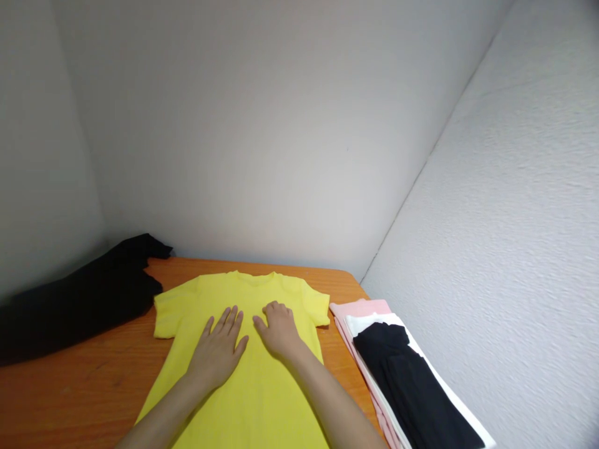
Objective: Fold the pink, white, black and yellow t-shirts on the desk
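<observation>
Yellow shirt [255,399] lay beneath the fingers, held flat to the table [79,399] by the left hand [216,352], fingers spread, and right hand [279,330], fingers nearly together; folded clothes [360,307] sat rightward, black cloth [79,299] leftward.

The bottom edge cuts off the hem of the yellow T-shirt [262,405]; the left forearm [161,427] and right forearm [327,405] cover part of its lower front. A black garment [402,380] hides most of the white garment [369,322] and pink garment [359,307] beneath, and a black cloth [79,299] runs past the left edge.
</observation>
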The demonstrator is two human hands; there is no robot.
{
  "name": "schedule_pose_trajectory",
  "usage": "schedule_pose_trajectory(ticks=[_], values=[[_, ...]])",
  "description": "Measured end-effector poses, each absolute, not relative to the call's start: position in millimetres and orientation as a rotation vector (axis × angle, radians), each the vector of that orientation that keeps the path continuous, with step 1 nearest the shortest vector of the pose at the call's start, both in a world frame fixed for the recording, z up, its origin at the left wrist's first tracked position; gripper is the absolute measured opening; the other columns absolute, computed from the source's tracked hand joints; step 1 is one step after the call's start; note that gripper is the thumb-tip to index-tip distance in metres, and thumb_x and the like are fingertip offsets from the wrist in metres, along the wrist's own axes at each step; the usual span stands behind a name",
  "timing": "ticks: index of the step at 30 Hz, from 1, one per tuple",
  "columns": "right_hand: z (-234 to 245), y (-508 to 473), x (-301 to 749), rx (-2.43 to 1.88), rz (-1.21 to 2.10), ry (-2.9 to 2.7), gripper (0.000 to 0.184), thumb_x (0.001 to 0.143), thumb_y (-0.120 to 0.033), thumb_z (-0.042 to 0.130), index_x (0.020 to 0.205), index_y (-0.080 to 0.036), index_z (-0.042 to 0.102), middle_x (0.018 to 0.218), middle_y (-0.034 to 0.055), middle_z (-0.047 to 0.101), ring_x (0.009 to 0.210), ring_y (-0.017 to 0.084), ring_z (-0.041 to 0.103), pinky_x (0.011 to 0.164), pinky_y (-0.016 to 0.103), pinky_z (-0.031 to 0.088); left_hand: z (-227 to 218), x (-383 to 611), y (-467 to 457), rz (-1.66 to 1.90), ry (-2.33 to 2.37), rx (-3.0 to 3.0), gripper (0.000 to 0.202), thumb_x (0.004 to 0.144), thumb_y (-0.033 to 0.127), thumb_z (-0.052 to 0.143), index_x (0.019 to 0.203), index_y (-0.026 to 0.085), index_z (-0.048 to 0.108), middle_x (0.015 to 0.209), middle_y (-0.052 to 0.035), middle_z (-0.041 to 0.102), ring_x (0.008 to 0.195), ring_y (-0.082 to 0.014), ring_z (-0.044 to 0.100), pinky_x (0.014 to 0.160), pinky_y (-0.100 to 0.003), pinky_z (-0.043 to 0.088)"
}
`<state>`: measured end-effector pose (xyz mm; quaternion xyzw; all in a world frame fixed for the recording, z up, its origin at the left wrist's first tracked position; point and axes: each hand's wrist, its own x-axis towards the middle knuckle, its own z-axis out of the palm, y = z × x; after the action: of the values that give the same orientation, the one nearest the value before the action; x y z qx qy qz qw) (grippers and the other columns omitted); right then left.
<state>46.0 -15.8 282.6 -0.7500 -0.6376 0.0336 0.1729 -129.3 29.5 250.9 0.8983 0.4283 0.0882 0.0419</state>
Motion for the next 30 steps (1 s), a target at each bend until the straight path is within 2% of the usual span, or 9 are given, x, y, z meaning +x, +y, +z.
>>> schedule_pose_trajectory(ticks=[2, 6, 10, 17, 25, 30], values=[[291, 16, 57, -2.155, 0.046, -1.716, 0.042, 0.098, -0.045, 0.038, 0.120, -0.017, 0.062, 0.122, 0.0123, 0.063, 0.117, 0.027, 0.053, 0.099, 0.040, 0.036, 253, -129, 28, 0.262, 1.320, 2.753, 0.065, 0.094, 0.048, 0.026, 0.149, 0.012, 0.031, 0.158, -0.0083, 0.021, 0.148, -0.0263, 0.020, 0.120, -0.054, 0.015], [296, 82, 69, -2.179, -0.013, -1.648, 0.032, 0.098, -0.031, 0.041, 0.121, -0.020, 0.060, 0.122, 0.0101, 0.062, 0.117, 0.024, 0.051, 0.096, 0.036, 0.035, 257, -129, 24, 0.265, 1.342, 2.755, 0.063, 0.095, 0.045, 0.025, 0.149, 0.012, 0.031, 0.158, -0.0076, 0.022, 0.148, -0.0250, 0.021, 0.120, -0.053, 0.015], [284, 122, 67, -2.185, -0.040, -1.610, 0.029, 0.098, -0.024, 0.041, 0.116, -0.022, 0.063, 0.117, 0.0094, 0.064, 0.115, 0.024, 0.051, 0.092, 0.036, 0.033, 259, -129, 24, 0.249, 1.337, 2.738, 0.063, 0.095, 0.046, 0.025, 0.149, 0.014, 0.030, 0.158, -0.0068, 0.019, 0.148, -0.0248, 0.020, 0.121, -0.053, 0.016], [258, 146, 78, -2.202, -0.006, -1.563, 0.016, 0.093, -0.027, 0.052, 0.098, -0.021, 0.067, 0.112, 0.0093, 0.064, 0.113, 0.026, 0.048, 0.088, 0.036, 0.030, 261, -128, 25, 0.209, 1.329, 2.706, 0.064, 0.095, 0.047, 0.025, 0.150, 0.015, 0.029, 0.158, -0.0065, 0.017, 0.148, -0.0263, 0.017, 0.121, -0.056, 0.015], [247, 165, 86, -2.194, 0.016, -1.581, 0.015, 0.095, -0.027, 0.052, 0.097, -0.021, 0.065, 0.107, 0.0081, 0.067, 0.110, 0.025, 0.050, 0.089, 0.038, 0.028, 261, -128, 26, 0.204, 1.337, 2.723, 0.064, 0.095, 0.048, 0.023, 0.150, 0.015, 0.028, 0.159, -0.0047, 0.015, 0.149, -0.0252, 0.016, 0.121, -0.055, 0.015], [251, 162, 86, -2.179, -0.027, -1.574, 0.019, 0.096, -0.030, 0.049, 0.102, -0.021, 0.065, 0.113, 0.0096, 0.066, 0.113, 0.025, 0.050, 0.092, 0.040, 0.030, 261, -129, 25, 0.221, 1.347, 2.740, 0.063, 0.096, 0.047, 0.025, 0.149, 0.015, 0.030, 0.158, -0.0058, 0.017, 0.148, -0.0245, 0.018, 0.121, -0.054, 0.016]])
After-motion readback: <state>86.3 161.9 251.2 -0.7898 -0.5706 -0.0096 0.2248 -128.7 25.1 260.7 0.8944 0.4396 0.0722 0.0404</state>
